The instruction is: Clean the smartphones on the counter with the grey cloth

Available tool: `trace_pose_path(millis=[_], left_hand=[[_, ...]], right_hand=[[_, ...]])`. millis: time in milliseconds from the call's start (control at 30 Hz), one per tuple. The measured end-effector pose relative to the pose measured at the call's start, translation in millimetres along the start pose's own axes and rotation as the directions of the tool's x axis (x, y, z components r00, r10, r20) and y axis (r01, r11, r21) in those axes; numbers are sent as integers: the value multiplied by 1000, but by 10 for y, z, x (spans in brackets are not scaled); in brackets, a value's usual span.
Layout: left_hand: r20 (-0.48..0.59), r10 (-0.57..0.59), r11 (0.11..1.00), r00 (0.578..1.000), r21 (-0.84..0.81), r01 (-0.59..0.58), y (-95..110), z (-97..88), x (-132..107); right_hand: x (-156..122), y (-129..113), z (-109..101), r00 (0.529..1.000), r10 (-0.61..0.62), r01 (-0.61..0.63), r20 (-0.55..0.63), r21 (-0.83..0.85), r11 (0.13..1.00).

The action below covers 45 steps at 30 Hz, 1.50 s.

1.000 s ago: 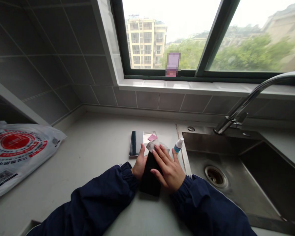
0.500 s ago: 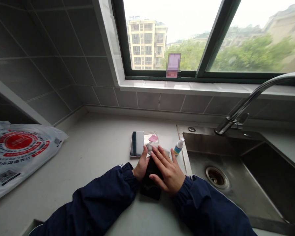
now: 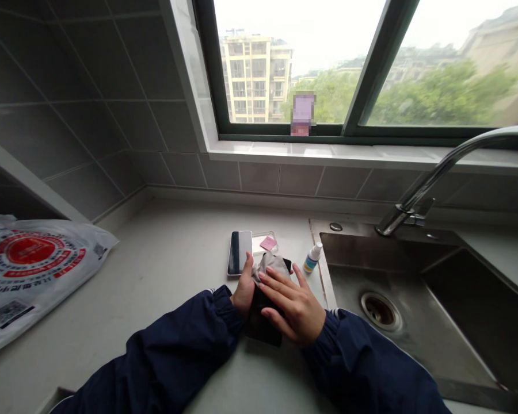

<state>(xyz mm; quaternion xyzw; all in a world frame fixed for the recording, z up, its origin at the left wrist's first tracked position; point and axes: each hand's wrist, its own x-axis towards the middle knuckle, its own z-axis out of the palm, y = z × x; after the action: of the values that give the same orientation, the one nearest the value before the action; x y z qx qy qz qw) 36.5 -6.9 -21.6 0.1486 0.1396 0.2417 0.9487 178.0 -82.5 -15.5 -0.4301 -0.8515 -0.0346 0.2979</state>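
My left hand point(image 3: 244, 290) is closed around the left side of a flat black-screened device point(image 3: 263, 325), a phone or small tablet, which is tilted above the counter. Across its upper part lies a crumpled grey cloth point(image 3: 273, 263). My right hand point(image 3: 297, 305) rests over the screen, fingers stretched out flat with their tips on the cloth. Behind the device, a phone point(image 3: 239, 253) lies on the counter beside a clear case point(image 3: 257, 244) with a pink square point(image 3: 267, 243) on it. A small white spray bottle point(image 3: 313, 257) with a blue and yellow label stands just right of the device.
To the right is a steel sink point(image 3: 354, 270) with a drain point(image 3: 380, 310) and a curved faucet point(image 3: 431, 178). A printed white plastic bag point(image 3: 95, 236) lies at the left of the white counter point(image 3: 164, 253). A tiled wall and a window are behind.
My right hand's fingers have slid down the screen towards me, and more of the grey cloth shows. The device's upper right corner is now visible. My left hand keeps its hold.
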Motion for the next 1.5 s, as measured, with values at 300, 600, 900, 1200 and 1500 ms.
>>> trace_pose_path(millis=[300,600,900,1200,1500], left_hand=[[-102,-2,997,995,-76,-6,-13,120,-24],[-33,5,1000,999,-24,-5,-6,65,-30],[-40,6,1000,999,-14,-7,5,43,-18],[-31,20,1000,999,-12,-21,-1,-22,4],[-20,111,993,994,-50,-111,24,48,24]], right_hand=[[32,-32,-79,977,28,-8,-212,97,995],[-8,11,-32,984,12,-4,-179,48,999],[-19,43,34,993,4,-4,-120,-1,1000],[-28,57,52,1000,27,-28,-13,-72,997],[-32,69,46,991,130,-133,-26,-163,978]])
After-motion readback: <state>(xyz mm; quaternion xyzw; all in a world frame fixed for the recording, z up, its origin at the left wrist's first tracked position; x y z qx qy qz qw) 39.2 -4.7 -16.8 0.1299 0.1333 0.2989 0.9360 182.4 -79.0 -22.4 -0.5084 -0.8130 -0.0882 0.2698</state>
